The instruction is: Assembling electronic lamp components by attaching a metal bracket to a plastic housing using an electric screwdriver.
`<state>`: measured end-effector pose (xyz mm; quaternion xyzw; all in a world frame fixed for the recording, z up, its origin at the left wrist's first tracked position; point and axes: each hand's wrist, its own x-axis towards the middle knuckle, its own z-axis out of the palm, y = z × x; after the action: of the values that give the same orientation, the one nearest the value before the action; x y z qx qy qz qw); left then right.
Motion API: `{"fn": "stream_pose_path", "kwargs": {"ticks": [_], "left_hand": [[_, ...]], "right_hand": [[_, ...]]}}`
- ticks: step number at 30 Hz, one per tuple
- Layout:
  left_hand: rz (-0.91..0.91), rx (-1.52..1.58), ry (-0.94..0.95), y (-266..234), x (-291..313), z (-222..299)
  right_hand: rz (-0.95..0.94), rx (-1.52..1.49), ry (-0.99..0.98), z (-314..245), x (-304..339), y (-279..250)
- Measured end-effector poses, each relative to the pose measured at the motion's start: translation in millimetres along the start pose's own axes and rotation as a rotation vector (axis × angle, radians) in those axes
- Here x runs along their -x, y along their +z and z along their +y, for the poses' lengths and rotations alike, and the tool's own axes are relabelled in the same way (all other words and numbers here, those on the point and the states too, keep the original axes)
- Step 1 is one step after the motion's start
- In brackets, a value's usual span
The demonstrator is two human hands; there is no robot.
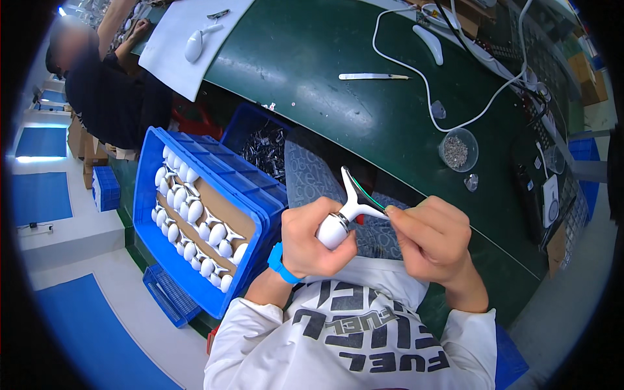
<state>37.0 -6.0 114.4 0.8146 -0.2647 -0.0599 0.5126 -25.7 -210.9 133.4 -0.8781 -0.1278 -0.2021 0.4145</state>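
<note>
My left hand [316, 239] is wrapped round the egg-shaped handle of a white handheld massager [333, 232] with a forked, Y-shaped head. A dark, glossy panel fills the fork, and a thin green line runs along its edge. With thumb and forefinger, my right hand [434, 237] pinches the fork's right tip; whether a small part sits between those fingers is hidden. Both hands are above my lap, in front of the table's near edge. Left of them, a blue crate [188, 276] holds many similar white massagers in rows on brown cardboard.
The green table [312, 91] bears tweezers [374, 76], a cup of small metal parts [458, 150], a white cable and a curved white shell [428, 45]. A blue bin of dark parts [263, 148] stands beside the crate. Another person [114, 97] sits at far left, near a white mat [175, 58].
</note>
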Motion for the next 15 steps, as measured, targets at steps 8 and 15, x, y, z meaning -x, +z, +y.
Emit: {"fn": "stream_pose_path", "kwargs": {"ticks": [8,15], "left_hand": [[0.019,0.06,-0.099,-1,5,-4],[0.012,0.057,-0.122,-5,6,-2]], "right_hand": [[0.073,-0.063,-0.011,2,1,10],[0.026,0.036,-0.114,8,3,14]]}}
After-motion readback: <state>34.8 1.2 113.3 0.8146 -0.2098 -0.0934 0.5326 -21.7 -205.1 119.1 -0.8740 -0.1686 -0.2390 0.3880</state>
